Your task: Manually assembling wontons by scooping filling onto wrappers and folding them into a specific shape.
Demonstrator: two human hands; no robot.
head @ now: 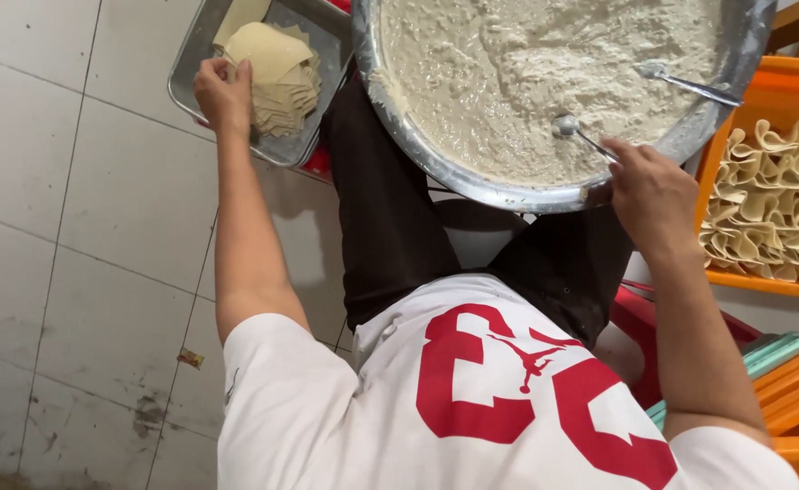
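Observation:
My left hand point(222, 93) rests on a stack of thin square dough wrappers point(277, 73) in a metal tray point(195, 54) at the upper left, fingers pinching the stack's near edge. My right hand point(649, 195) grips the handle of a metal spoon point(574, 130) whose bowl lies in the pale filling point(545, 63). The filling fills a large round metal basin point(472, 181) in front of my knees. A second spoon point(685, 83) lies in the filling at the right.
An orange crate point(758, 281) at the right holds several rows of folded dumplings point(772, 200). Stacked orange and green trays point(790, 381) sit at the lower right beside a red stool point(640, 322). White floor tiles point(82, 227) spread to the left.

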